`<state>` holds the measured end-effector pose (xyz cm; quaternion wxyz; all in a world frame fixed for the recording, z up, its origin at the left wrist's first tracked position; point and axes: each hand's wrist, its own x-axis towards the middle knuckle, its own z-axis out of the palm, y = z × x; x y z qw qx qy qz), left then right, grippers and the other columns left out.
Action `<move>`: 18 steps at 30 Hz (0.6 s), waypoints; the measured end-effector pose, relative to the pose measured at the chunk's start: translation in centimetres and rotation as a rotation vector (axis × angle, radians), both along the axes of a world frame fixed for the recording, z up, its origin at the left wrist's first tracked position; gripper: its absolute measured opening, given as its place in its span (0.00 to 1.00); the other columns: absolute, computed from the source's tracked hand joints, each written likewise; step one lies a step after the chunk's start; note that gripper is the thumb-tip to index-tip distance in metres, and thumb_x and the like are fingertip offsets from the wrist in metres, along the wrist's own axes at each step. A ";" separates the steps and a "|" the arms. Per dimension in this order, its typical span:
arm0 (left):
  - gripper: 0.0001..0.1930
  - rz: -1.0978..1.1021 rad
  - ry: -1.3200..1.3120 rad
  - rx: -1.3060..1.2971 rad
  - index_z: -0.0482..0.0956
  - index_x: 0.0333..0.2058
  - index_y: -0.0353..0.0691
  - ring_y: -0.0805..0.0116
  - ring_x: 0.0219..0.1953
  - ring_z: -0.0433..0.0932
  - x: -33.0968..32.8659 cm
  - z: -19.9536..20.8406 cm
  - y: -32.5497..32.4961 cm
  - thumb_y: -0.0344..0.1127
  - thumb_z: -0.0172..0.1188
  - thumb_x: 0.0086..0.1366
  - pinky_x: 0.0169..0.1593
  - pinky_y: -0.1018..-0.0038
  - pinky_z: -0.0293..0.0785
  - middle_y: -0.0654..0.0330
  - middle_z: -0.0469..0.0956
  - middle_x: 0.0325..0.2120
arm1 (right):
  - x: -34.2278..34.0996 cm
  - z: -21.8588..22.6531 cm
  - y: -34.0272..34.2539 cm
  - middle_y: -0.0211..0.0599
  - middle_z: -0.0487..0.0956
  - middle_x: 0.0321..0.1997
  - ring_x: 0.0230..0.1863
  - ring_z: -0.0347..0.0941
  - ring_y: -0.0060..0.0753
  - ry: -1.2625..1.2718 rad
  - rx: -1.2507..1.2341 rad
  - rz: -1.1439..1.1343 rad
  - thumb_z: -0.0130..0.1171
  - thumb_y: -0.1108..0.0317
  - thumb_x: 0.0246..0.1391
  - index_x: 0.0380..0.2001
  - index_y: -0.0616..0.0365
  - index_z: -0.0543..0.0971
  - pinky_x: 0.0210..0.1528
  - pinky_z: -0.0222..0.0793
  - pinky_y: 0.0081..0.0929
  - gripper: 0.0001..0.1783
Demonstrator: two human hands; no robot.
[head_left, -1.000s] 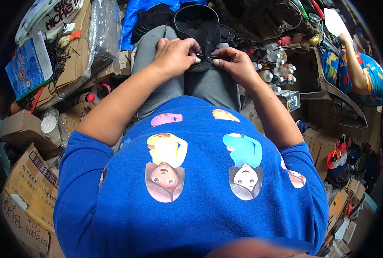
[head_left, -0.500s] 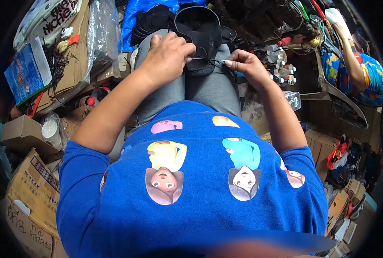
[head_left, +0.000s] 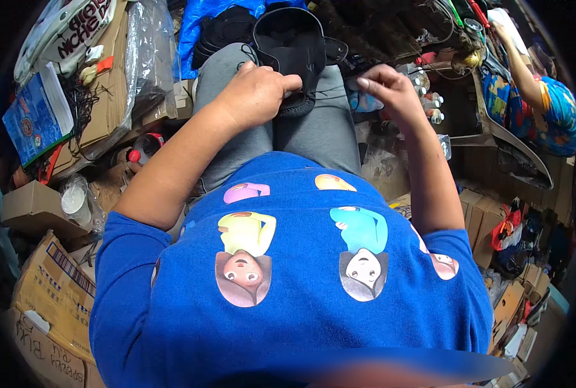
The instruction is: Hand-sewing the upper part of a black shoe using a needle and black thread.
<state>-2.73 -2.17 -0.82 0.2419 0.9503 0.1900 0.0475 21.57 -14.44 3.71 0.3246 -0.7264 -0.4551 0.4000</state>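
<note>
A black shoe (head_left: 292, 55) with a wide round opening and a strap tab at its side rests between my grey-trousered knees. My left hand (head_left: 257, 92) is closed at its left edge, knuckles up, and its fingertips are hidden. To the right, raised and apart from the shoe, my right hand (head_left: 391, 92) has thumb and forefinger pinched. Thin dark thread (head_left: 332, 92) stretches from the near end of the shoe toward those fingers. Any needle in the right hand is too small to make out.
Black round-edged pieces (head_left: 226, 35) lie on blue sheeting beyond my left knee. Cardboard and clear plastic (head_left: 151, 52) are piled at left, with a blue book (head_left: 39, 110). Small bottles (head_left: 432, 103) stand at right. Another person's arm (head_left: 519, 68) reaches in at far right.
My right hand has drawn away to the right and up from the shoe. The pale slim strand between my hands is gone from view; dark thread now spans the gap. My left hand stays near the shoe.
</note>
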 end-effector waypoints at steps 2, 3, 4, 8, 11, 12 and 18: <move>0.09 -0.012 -0.032 0.016 0.76 0.37 0.49 0.57 0.37 0.77 0.5 0.3 -0.1 0.31 0.51 0.58 0.44 0.59 0.63 0.57 0.78 0.26 | 2.8 -3.7 1.1 0.33 0.76 0.32 0.36 0.73 0.28 -0.056 0.079 0.039 0.65 0.62 0.47 0.31 0.61 0.81 0.41 0.67 0.26 0.13; 0.10 0.000 -0.053 0.027 0.77 0.36 0.49 0.57 0.37 0.77 0.6 0.4 -0.1 0.31 0.51 0.57 0.44 0.58 0.63 0.57 0.79 0.25 | 2.7 -4.1 1.1 0.33 0.76 0.32 0.36 0.73 0.28 -0.059 0.083 0.041 0.65 0.62 0.47 0.31 0.61 0.81 0.41 0.67 0.26 0.13; 0.10 0.001 -0.056 0.032 0.77 0.36 0.49 0.57 0.37 0.77 0.7 0.5 0.0 0.31 0.51 0.57 0.44 0.58 0.63 0.57 0.79 0.25 | 2.6 -4.4 1.2 0.34 0.76 0.33 0.37 0.73 0.33 -0.276 0.141 0.004 0.64 0.62 0.48 0.30 0.59 0.81 0.40 0.68 0.28 0.12; 0.08 0.020 -0.023 -0.009 0.74 0.38 0.47 0.56 0.37 0.75 0.2 -0.2 -0.1 0.32 0.52 0.58 0.44 0.60 0.62 0.56 0.77 0.26 | -1.3 0.8 2.2 0.36 0.77 0.37 0.40 0.73 0.42 -0.566 0.187 0.301 0.61 0.62 0.48 0.29 0.53 0.81 0.44 0.67 0.34 0.08; 0.08 0.012 -0.051 0.030 0.75 0.37 0.47 0.57 0.37 0.76 0.2 0.1 -0.2 0.32 0.51 0.58 0.44 0.59 0.63 0.57 0.78 0.26 | -3.7 1.0 2.0 0.32 0.77 0.29 0.38 0.73 0.37 -1.007 0.317 0.638 0.56 0.64 0.48 0.28 0.48 0.77 0.49 0.60 0.37 0.04; 0.08 0.008 -0.050 0.055 0.76 0.36 0.47 0.57 0.37 0.77 0.2 0.2 -0.1 0.32 0.51 0.58 0.44 0.58 0.64 0.57 0.79 0.26 | -4.0 0.3 2.1 0.31 0.77 0.28 0.37 0.74 0.37 -1.021 0.291 0.700 0.55 0.65 0.48 0.27 0.48 0.76 0.48 0.60 0.37 0.02; 0.09 -0.091 -0.142 0.251 0.73 0.36 0.45 0.59 0.36 0.74 -2.3 -0.5 0.8 0.29 0.49 0.56 0.43 0.62 0.63 0.60 0.76 0.27 | -2.5 -1.1 2.4 0.31 0.77 0.25 0.35 0.74 0.37 -0.951 0.296 0.776 0.54 0.69 0.45 0.28 0.49 0.74 0.44 0.61 0.37 0.04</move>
